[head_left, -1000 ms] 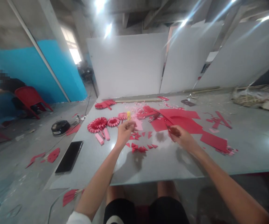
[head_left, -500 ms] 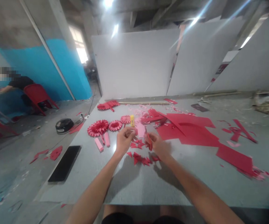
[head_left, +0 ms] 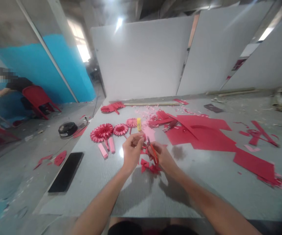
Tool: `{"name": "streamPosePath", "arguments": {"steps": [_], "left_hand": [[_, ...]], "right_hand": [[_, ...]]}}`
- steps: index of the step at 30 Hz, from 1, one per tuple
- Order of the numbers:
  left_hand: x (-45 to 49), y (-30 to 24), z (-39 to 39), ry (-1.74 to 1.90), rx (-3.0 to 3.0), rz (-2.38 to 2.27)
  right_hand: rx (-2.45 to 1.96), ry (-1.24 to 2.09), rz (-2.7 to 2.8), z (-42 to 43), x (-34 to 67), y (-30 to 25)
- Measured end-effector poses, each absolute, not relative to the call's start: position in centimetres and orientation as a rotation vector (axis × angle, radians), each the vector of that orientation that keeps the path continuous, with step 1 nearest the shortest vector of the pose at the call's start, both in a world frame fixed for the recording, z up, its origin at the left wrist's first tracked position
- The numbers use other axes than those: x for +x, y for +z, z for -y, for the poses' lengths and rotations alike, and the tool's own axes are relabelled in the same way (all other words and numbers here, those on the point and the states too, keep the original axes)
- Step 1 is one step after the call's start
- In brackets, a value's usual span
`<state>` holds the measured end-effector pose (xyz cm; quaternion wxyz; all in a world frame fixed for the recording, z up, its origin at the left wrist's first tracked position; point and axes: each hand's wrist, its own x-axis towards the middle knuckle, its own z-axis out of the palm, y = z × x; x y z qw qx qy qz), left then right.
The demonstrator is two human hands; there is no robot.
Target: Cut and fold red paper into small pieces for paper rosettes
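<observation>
Cutting appears in hand: the left hand [head_left: 131, 153] pinches a small paper piece [head_left: 143, 141] toward the scissors [head_left: 153, 152] gripped by the right hand [head_left: 162, 157], above the surface [head_left: 141, 202]. Next move calls for closing the blades.

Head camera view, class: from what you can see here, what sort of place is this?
Probably a makeshift paper-craft workshop: red paper rosettes and cut red paper sheets lie on a long table, with white partition boards behind.

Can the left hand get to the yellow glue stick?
Probably yes: the left hand is close below the upright yellow glue stick, and nothing tall stands between them.
</observation>
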<state>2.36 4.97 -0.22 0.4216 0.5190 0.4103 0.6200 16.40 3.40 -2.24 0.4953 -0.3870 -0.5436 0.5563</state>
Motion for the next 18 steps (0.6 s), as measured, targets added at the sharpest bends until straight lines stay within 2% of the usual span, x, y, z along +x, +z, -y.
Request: {"name": "streamPosePath", "arguments": {"steps": [18], "left_hand": [[2.40, -0.40, -4.69, 1.545, 1.369, -1.156]], "right_hand": [[-0.971, 1.327, 1.386, -3.19, 16.38, -2.04]]}}
